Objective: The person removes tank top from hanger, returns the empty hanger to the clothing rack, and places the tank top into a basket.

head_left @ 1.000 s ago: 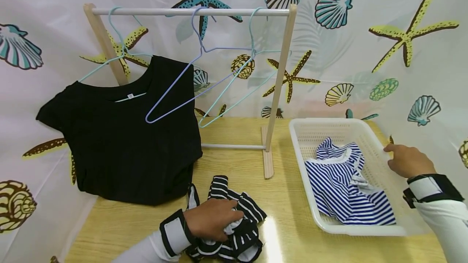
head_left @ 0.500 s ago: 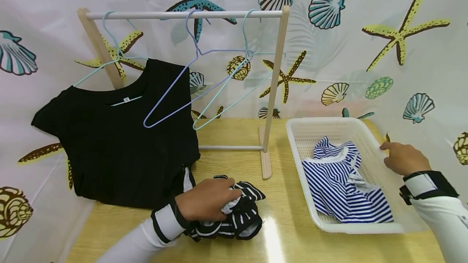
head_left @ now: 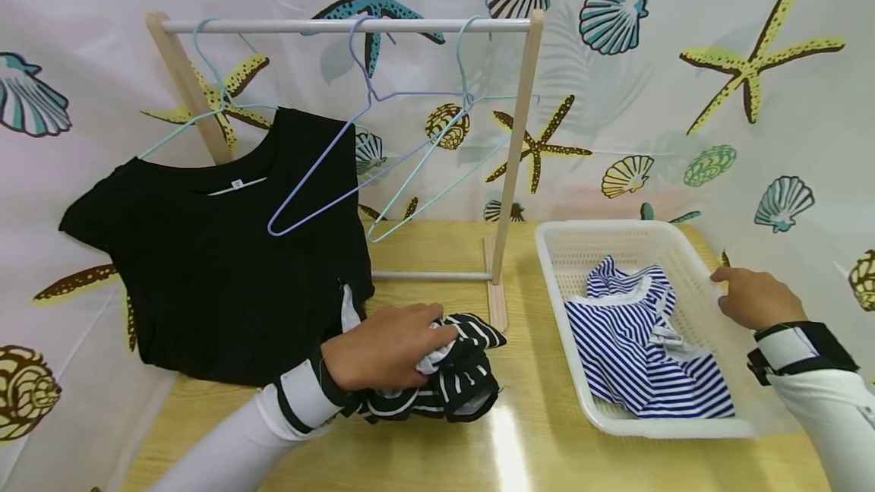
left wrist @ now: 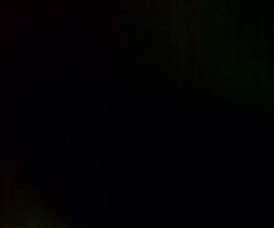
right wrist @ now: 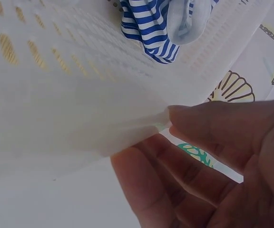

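Observation:
My left hand [head_left: 390, 346] grips a bunched black-and-white striped garment [head_left: 465, 378] over the table, its fingers curled into the cloth. The left wrist view is almost wholly dark. At the right, my right hand [head_left: 759, 298] holds the rim of a white plastic basket [head_left: 557, 310]; in the right wrist view the thumb and fingers [right wrist: 137, 185] pinch that rim from both sides. Inside the basket lies a blue-and-white striped garment [head_left: 636, 355], loosely crumpled.
A wooden rack with a pale rail [head_left: 437, 25] stands at the back left. From it hang a black T-shirt [head_left: 232, 272] on a mint hanger, a bare purple hanger [head_left: 314, 162] and a bare mint hanger [head_left: 410, 181]. Behind is a shell-print curtain [head_left: 636, 97].
My left hand has moved up and slightly left in the head view, lifting the bunched striped garment with it. The right hand stays at the basket rim.

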Demonstrator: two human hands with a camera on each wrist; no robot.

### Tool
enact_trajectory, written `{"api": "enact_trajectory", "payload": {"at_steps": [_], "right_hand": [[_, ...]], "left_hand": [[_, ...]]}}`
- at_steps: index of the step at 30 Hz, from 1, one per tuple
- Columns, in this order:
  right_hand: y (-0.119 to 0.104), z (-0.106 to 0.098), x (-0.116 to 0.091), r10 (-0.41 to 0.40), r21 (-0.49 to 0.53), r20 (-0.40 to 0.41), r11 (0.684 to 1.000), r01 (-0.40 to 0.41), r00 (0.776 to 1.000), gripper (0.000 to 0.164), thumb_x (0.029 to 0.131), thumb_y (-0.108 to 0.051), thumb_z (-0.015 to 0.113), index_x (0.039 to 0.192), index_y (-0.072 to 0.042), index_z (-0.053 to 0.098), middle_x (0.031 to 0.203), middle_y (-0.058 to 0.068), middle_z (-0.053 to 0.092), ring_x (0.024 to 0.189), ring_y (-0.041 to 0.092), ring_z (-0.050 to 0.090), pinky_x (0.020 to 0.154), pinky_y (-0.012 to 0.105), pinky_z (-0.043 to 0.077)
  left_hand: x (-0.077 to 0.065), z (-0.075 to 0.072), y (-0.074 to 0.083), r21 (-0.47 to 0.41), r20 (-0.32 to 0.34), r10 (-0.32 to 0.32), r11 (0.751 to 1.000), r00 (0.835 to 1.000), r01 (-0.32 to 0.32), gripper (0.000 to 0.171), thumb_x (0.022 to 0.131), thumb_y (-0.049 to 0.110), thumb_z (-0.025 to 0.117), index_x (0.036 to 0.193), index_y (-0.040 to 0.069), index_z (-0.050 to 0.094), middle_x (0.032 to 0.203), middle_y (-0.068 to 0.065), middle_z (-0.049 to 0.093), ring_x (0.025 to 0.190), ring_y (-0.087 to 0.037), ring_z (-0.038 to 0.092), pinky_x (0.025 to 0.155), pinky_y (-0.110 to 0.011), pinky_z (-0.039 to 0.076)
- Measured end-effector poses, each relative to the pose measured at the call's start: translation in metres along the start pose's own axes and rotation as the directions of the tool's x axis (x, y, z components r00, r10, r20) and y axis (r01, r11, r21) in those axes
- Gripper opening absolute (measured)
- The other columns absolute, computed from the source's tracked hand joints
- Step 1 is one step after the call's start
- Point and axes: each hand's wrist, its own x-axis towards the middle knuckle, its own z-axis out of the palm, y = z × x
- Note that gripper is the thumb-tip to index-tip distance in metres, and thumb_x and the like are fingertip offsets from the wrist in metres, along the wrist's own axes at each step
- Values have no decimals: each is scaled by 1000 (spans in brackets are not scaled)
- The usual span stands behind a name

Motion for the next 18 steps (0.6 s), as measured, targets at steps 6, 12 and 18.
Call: {"api": "enact_trajectory", "payload": {"at_steps": [6, 12, 18], "right_hand": [[1, -1, 0, 3, -6, -14, 1000, -3, 1000, 41, 80, -4, 58, 118, 12, 52, 95, 38, 57, 63, 35, 54, 52, 46, 46], [3, 2, -1, 9, 3, 0, 1000, -9, 1000, 42, 80, -4, 58, 118, 13, 51, 94, 37, 58, 63, 34, 55, 52, 45, 47], [3, 4, 1, 5, -9, -13, 1000, -5, 1000, 42, 79, -4, 58, 117, 12, 52, 98, 39, 57, 64, 35, 55, 52, 47, 46]], "left_hand": [[0, -13, -1, 1, -37, 20, 1000, 999, -20, 47, 72, 30, 85, 108, 16, 58, 91, 0, 51, 73, -12, 50, 57, -25, 42], [6, -23, 0, 39, -56, 54, 998, 997, -52, 47, 73, 32, 85, 107, 16, 57, 90, 0, 50, 71, -12, 48, 54, -24, 40], [13, -29, 1, 28, -82, 73, 997, 994, -70, 46, 72, 30, 85, 106, 16, 57, 89, 0, 49, 70, -11, 46, 55, -23, 40]]}}
